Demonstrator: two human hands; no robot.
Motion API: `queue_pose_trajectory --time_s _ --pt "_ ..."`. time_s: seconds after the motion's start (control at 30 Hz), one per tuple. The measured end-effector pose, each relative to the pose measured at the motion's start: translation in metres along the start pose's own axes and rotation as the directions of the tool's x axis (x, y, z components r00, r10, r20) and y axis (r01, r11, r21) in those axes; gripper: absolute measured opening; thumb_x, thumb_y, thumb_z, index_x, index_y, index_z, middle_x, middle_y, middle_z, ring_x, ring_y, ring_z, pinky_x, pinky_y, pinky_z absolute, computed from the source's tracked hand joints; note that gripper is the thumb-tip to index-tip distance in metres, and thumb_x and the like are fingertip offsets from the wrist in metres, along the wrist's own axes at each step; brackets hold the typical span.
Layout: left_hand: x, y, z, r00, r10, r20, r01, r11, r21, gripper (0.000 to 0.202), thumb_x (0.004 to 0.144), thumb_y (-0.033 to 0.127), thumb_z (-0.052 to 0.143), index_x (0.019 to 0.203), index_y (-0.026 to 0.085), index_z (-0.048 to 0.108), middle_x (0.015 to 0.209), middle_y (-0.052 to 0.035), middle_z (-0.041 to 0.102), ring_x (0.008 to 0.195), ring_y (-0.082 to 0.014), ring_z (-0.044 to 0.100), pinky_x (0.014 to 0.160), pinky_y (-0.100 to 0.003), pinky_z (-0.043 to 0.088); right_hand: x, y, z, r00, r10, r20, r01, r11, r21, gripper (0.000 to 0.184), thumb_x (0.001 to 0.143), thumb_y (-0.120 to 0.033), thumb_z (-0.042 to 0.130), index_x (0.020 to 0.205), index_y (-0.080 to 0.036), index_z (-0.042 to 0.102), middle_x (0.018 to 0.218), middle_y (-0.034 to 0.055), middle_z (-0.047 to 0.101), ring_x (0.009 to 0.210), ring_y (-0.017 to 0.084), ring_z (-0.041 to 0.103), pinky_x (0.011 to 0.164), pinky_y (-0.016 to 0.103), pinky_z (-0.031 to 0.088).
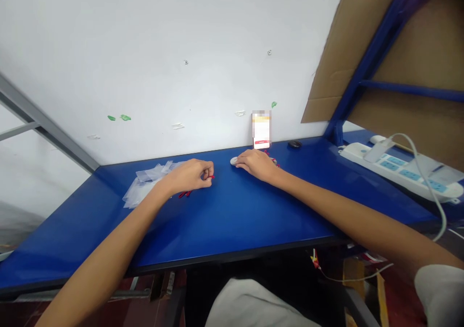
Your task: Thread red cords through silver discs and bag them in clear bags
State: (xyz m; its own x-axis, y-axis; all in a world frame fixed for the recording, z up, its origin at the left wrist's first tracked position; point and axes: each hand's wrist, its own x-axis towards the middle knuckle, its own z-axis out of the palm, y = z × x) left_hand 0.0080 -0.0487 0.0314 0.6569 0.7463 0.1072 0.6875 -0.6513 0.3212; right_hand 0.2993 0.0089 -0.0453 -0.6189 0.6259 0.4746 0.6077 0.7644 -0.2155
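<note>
Now, my left hand (188, 177) pinches a small red piece (211, 176) between closed-up fingers, with more red pieces (184, 194) lying loose just beside the clear plastic bags (145, 184), near the back edge of the blue desk (232, 220). My right hand (255, 165) lies over a small white oval item (234, 161), with other red pieces (271, 160) beside it; I cannot tell whether those fingers grip anything.
</note>
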Motion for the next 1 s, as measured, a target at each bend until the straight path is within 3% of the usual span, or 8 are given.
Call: queue_pose_trajectory --time_s 0.13,0.23,0.37,0.5,0.63,0.8,1.0 --pt "0.003 -0.007 0.004 0.998 -0.036 -0.047 0.037 0.999 0.002 0.004 0.081 0.022 0.064 0.084 0.024 0.066 0.07 0.002 0.066 0.061 -0.0163 0.059 0.058 -0.028 0.039 -0.001 -0.005 -0.01 0.995 -0.042 -0.091 0.03 0.992 -0.124 0.027 0.108 -0.029 0.058 0.11 -0.026 0.085 0.117 0.0114 0.077 0.108 0.029 0.067 0.089 0.041 0.052" --pt "0.005 -0.012 0.007 0.992 -0.047 -0.121 0.033 0.993 -0.113 0.003 0.084 0.024 0.064 0.086 0.022 0.066 0.072 0.0016 0.068 0.063 -0.0146 0.06 0.062 -0.026 0.044 -0.002 -0.012 -0.019 0.983 -0.059 -0.172 0.032 0.987 -0.157 0.032 0.11 -0.036 0.054 0.113 -0.026 0.084 0.109 0.012 0.075 0.1 0.027 0.066 0.083 0.038 0.051" --pt "0.007 -0.014 0.011 0.98 -0.083 -0.18 0.012 0.931 -0.366 0.017 0.092 0.036 0.068 0.092 0.02 0.067 0.084 -0.003 0.074 0.069 -0.015 0.067 0.067 -0.028 0.053 -0.007 -0.019 -0.022 0.991 -0.013 -0.133 -0.002 0.993 -0.118 0.037 0.112 -0.044 0.05 0.121 -0.029 0.082 0.1 0.0064 0.08 0.091 0.022 0.072 0.077 0.032 0.05" --pt "0.011 -0.011 0.021 0.967 -0.138 -0.214 0.008 0.857 -0.515 0.029 0.095 0.043 0.07 0.11 0.019 0.074 0.094 -0.0079 0.078 0.083 -0.0206 0.075 0.071 -0.031 0.059 -0.013 -0.025 -0.016 0.996 0.004 -0.092 -0.008 0.999 -0.045 0.031 0.111 -0.046 0.053 0.124 -0.036 0.08 0.113 0.0001 0.083 0.096 0.023 0.078 0.079 0.032 0.053" --pt "0.014 -0.005 0.032 0.952 -0.137 -0.274 0.001 0.896 -0.444 0.031 0.098 0.048 0.068 0.106 0.021 0.081 0.1 -0.0082 0.08 0.082 -0.021 0.074 0.072 -0.032 0.059 -0.014 -0.036 -0.014 0.997 -0.01 -0.082 0.015 0.998 0.06 0.023 0.108 -0.037 0.06 0.123 -0.036 0.078 0.123 -0.0022 0.082 0.1 0.023 0.079 0.082 0.033 0.057" --pt "0.014 0.002 0.043 0.934 -0.068 -0.352 -0.031 0.963 -0.269 0.027 0.101 0.044 0.064 0.105 0.026 0.084 0.106 -0.0057 0.081 0.083 -0.0207 0.074 0.082 -0.035 0.06 -0.011 -0.048 -0.011 0.996 0.014 -0.085 0.014 0.947 0.321 0.021 0.104 -0.026 0.064 0.121 -0.031 0.076 0.122 -0.0003 0.081 0.104 0.022 0.079 0.092 0.035 0.06" --pt "0.016 0.008 0.053 0.901 -0.197 -0.387 0.0 0.892 -0.453 0.016 0.093 0.038 0.077 0.098 0.023 0.082 0.099 -0.0044 0.083 0.091 -0.023 0.079 0.091 -0.038 0.063 -0.012 -0.05 -0.006 0.992 0.032 -0.12 0.028 0.883 0.469 0.023 0.103 -0.023 0.062 0.125 -0.028 0.071 0.117 0.0016 0.08 0.103 0.02 0.078 0.094 0.035 0.062"
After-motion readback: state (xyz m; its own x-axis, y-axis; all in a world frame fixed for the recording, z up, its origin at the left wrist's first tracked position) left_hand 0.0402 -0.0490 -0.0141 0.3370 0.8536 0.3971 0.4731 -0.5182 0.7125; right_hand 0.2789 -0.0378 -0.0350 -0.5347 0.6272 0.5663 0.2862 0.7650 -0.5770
